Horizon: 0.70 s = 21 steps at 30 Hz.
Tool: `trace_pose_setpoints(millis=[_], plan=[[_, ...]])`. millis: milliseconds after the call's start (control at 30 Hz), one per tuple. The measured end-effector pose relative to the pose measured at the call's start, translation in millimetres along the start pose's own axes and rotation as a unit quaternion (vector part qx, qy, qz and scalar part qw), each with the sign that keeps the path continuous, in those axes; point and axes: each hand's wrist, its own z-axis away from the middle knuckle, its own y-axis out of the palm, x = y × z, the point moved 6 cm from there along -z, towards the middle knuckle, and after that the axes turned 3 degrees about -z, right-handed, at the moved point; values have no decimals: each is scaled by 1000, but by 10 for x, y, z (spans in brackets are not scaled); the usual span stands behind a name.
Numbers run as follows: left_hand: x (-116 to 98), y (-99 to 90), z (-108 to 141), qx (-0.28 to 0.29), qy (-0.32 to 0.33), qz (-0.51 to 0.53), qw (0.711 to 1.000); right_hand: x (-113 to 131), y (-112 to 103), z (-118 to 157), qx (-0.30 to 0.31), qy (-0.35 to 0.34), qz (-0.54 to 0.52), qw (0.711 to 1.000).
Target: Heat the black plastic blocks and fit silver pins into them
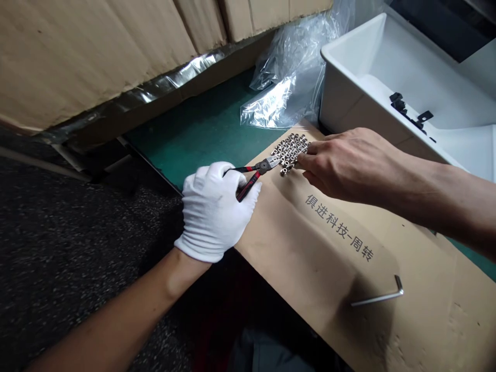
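Two hands work close together around a packed cluster of small metal rings (290, 153). The left hand (211, 212), in a white cotton glove, is clamped around the red-and-black handles of a pair of pliers (248, 181), with the jaws reaching the cluster's left side; whether they grip a ring is too small to tell. The bare right hand (349, 165) comes in from the right, its fingers (315, 147) on the cluster, but I cannot tell whether they pinch it. The rings sit near the far end of a tan cardboard sheet (426, 315). Printed Chinese characters (339, 227) run just nearer, and an L-shaped hex key (382, 293) lies well apart at near right, with open cardboard around it. Left of the sheet's edge is a dark speckled surface (77, 258). Farther off are a green mat (194, 124), a crumpled plastic bag (287, 77), a white plastic tub (360, 88) holding black parts (406, 111), and cardboard boxes (96, 57).
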Motion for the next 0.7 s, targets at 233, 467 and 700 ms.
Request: trace_pose_setpoints(millis=[233,467,700], plan=[[-18,-14,6,-8,4,-8,1000,27,-92,78,-2,20,45,999],[-19,-20,25,-24,23,-27,999,23,16,556,-22,81,-45,995],[-39,-45,21,-32,27,-50,998,240,254,441,-64,134,-127,981]])
